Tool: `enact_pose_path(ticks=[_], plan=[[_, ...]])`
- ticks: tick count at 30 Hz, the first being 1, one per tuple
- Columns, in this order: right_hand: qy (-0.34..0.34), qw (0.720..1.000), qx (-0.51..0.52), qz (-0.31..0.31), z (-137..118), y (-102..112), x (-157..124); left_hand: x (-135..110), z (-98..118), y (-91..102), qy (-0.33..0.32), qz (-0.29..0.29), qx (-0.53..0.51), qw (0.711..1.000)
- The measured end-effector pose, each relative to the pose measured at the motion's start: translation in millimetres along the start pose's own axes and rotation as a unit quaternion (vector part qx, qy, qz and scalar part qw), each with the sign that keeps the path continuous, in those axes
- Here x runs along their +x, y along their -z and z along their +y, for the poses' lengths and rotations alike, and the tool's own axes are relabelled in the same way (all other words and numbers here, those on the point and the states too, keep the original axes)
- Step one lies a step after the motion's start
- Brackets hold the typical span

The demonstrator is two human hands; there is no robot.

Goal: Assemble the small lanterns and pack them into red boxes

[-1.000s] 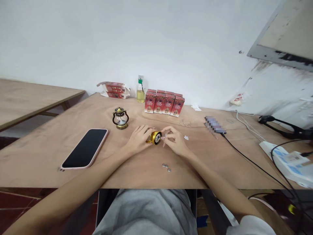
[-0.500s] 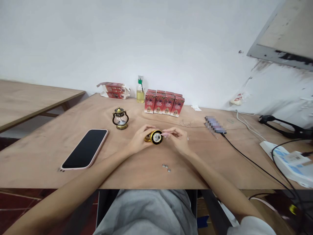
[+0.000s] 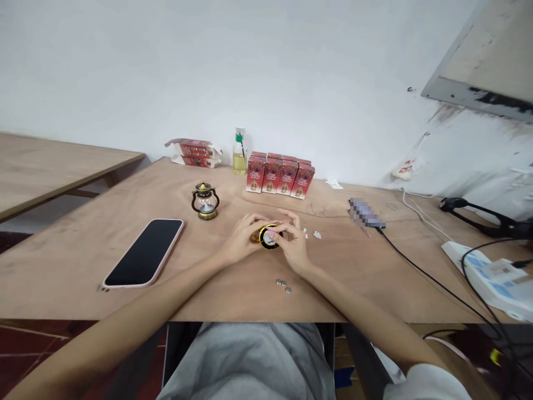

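Observation:
My left hand (image 3: 241,238) grips a small gold lantern (image 3: 266,236) that lies on its side, its round black-and-gold base turned toward me. My right hand (image 3: 292,238) meets it from the right, thumb pressed on the base and fingers curled over the rim. Both hands rest on the wooden table (image 3: 83,266) near its middle. Three small silver button cells (image 3: 283,285) lie just in front of my right wrist. A tiny white scrap (image 3: 317,235) sits to the right of my right hand.
An upright lantern (image 3: 205,201) stands behind my left hand. A black phone in a pink case (image 3: 145,253) lies at the left. Red boxes (image 3: 279,176), an oil bottle (image 3: 239,155) and flat cartons (image 3: 194,152) line the back. Cables (image 3: 420,265) and a white device (image 3: 491,276) fill the right.
My right hand, which pinched a small piece beside the lantern, has closed in onto the lantern's base. The base has turned more toward me. The left hand stays on the lantern.

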State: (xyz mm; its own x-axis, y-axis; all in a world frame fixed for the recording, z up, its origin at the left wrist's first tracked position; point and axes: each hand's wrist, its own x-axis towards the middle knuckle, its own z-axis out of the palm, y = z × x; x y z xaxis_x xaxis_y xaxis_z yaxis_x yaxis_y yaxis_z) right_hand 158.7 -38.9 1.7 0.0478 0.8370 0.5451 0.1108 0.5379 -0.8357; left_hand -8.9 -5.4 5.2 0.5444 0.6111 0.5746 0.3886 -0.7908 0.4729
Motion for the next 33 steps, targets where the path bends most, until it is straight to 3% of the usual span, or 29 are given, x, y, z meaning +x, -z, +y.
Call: enact_pose_path(ticks=[17, 24, 27, 30, 33], plan=[[-0.045, 0.995, 0.081, 0.044, -1, -11, -8, -2, -3, -3.1, 0.014, 0.051, 0.024, 0.998], [-0.106, 0.980, 0.163, -0.053, -2, -2, 1, -3, 2, 1.9, -0.041, 0.099, 0.052, 0.993], [-0.129, 0.963, 0.196, -0.134, -6, 9, 8, 1, 7, 6.2, -0.014, 0.105, 0.048, 0.993], [-0.159, 0.938, 0.236, -0.199, -8, 17, 13, 7, 10, 10.1, 0.018, 0.079, 0.036, 0.996], [-0.162, 0.942, 0.234, -0.177, -6, 16, 15, 10, 10, 16.5, 0.005, 0.037, 0.048, 0.998]])
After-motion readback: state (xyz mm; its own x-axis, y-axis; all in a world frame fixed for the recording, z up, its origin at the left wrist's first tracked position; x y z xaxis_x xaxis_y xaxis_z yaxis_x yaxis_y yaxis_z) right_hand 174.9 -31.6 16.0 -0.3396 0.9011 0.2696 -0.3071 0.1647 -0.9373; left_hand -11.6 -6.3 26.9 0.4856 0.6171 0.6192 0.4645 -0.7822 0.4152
